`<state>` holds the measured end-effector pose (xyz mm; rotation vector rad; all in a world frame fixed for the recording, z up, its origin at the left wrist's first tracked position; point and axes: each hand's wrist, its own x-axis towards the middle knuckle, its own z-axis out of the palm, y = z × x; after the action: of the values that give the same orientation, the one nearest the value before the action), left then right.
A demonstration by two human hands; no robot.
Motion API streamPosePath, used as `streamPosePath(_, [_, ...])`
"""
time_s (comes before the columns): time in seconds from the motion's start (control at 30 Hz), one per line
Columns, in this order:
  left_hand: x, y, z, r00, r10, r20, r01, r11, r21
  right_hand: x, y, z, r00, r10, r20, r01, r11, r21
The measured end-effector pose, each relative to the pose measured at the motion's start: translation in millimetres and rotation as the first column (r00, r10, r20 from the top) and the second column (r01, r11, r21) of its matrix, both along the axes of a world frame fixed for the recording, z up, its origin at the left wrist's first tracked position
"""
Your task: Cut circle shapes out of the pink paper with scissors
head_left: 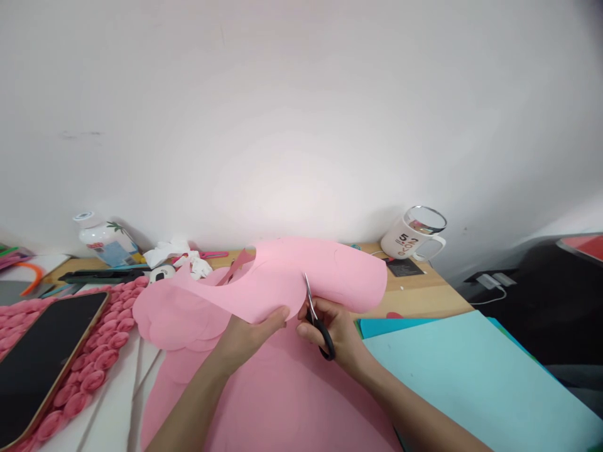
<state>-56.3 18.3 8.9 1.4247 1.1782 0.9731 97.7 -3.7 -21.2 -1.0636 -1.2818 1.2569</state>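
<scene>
While a dark phone (54, 364) is seen on pink rosettes (94, 380) at the near left, and pale blue paper (471, 376) at the near right, the middle is taken up by both hands. A pink sheet (292, 270) is pinched at its near edge by the left hand (254, 337), thumb pressed on top, fingers hidden beneath. Just beside that thumb, scissors (316, 321) are gripped by the right hand (342, 333), fingers curled about the black handles. Their tips are pointed away, against the sheet; how far the blades are parted cannot be told. Beyond the grip, the sheet is curved over toward the right. Farther off, a bottle (108, 242) and a mug (400, 242) are backed by a pale wall (292, 113).
</scene>
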Motion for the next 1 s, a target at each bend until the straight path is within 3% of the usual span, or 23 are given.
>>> streamPosePath(0.37, [2,1,0.6,1.000,0.003,0.006,-0.003,1.000,-0.008,0,0,-5.3,0.999,-0.016,0.028,0.016,1.000,0.002])
streamPosePath(0.5, [4,1,-1.9,0.999,0.035,0.040,-0.036,0.999,0.024,0,-2,-9.0,0.977,-0.131,0.169,0.109,0.985,0.135])
streamPosePath(0.63, [5,1,-3.1,0.998,-0.041,0.042,0.037,0.994,0.099,0,0,-10.6,0.937,-0.267,0.226,0.189,0.930,0.315])
streamPosePath(0.7, [5,1,-3.6,0.996,-0.084,0.028,0.081,0.992,0.102,1,2,-11.6,0.928,-0.303,0.217,0.226,0.921,0.318])
streamPosePath(0.77, [5,1,-4.5,0.995,-0.084,0.053,0.080,0.993,0.081,2,5,-12.6,0.956,-0.242,0.163,0.201,0.951,0.233])
streamPosePath(0.87, [4,3,-6.3,0.995,-0.015,0.098,0.012,0.999,0.040,4,6,-12.6,0.996,-0.069,0.052,0.065,0.995,0.081])
streamPosePath(1.0, [4,5,-5.9,0.998,-0.051,0.024,0.050,0.999,0.020,4,6,-8.2,1.000,0.006,0.009,-0.007,1.000,0.021])
